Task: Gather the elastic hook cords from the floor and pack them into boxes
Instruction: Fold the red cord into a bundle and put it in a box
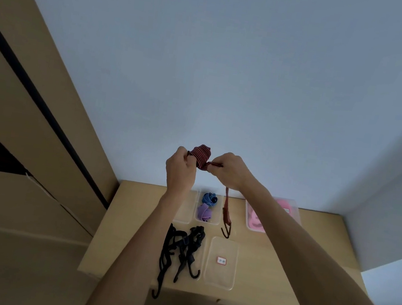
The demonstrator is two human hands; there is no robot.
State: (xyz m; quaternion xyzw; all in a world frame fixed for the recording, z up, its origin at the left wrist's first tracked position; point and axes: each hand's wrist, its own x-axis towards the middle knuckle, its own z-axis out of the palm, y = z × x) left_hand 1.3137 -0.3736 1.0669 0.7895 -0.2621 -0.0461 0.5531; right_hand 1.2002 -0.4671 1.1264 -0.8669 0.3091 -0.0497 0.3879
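Observation:
I hold a red striped elastic hook cord (201,155) up in front of the wall, above the table. My left hand (180,169) grips its wound bundle. My right hand (228,170) pinches the strand beside the bundle, and the loose end hangs down to a dark hook (226,232) just over the table. A clear box (209,208) on the table holds a blue and a purple rolled cord. A heap of black hook cords (181,251) lies at the table's front left, one hook over the edge.
The wooden table (270,272) stands against a pale wall. A clear lid with a red label (221,262) lies beside the black cords. A clear box with pink contents (262,215) sits at the back right. Tall wooden panels rise on the left.

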